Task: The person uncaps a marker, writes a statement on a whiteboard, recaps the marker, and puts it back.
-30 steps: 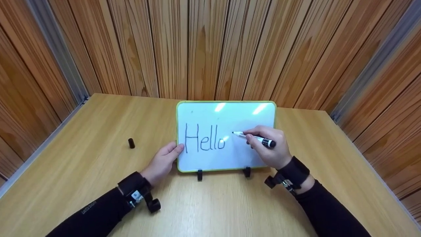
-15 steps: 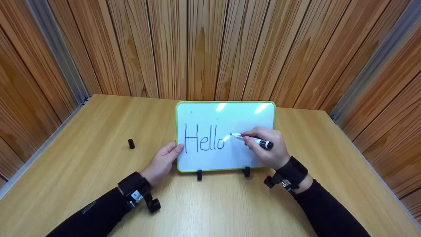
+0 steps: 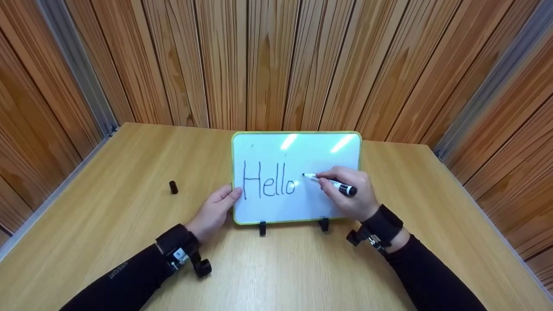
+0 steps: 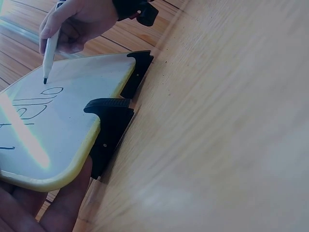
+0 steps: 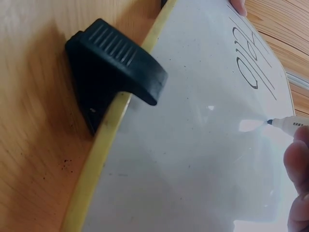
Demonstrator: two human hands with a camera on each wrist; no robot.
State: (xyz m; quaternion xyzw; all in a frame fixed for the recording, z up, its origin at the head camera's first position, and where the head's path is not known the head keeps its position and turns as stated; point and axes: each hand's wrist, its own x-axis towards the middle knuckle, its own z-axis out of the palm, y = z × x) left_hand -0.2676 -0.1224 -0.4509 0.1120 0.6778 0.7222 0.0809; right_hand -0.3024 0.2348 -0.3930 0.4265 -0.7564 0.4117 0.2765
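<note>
Right hand (image 3: pixel 352 196) grasps white marker w/ black end (image 3: pixel 330 182), tip just off the "Hello" at its 3 o'clock. Left hand (image 3: pixel 214 210), fingers relaxed, rests vs. green-rimmed rectangular whiteboard (image 3: pixel 276 147) at the wooden table's (image 3: pixel 108 224) centre; small black cap (image 3: pixel 173 187) lies at the whiteboard's 9 o'clock, well apart.

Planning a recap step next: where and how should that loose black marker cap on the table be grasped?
Pinch the marker cap across its round sides, coming straight down from above. It seems to stand on end on the bare table, well left of the whiteboard, so nothing crowds it. The left hand, resting at the whiteboard's left edge, is nearer; the right hand holds the marker.
</note>
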